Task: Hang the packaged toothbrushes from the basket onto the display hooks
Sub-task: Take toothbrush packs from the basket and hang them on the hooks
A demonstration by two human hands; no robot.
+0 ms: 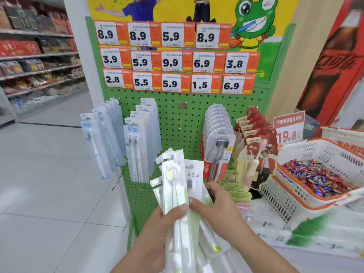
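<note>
Toothbrushes (175, 186) in white packs fan upward before a green pegboard (177, 119), beneath a bare hook (182, 115). Left hand (157, 223) grips the fan, thumb across it; right hand (216, 205) pinches one pack's edge.

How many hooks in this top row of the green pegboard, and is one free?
5 in that row. From the left: clear single-brush packs, clear twin packs, an empty hook at centre, Colgate packs, red carded packs. Lower hooks are partly hidden behind the hands.
</note>
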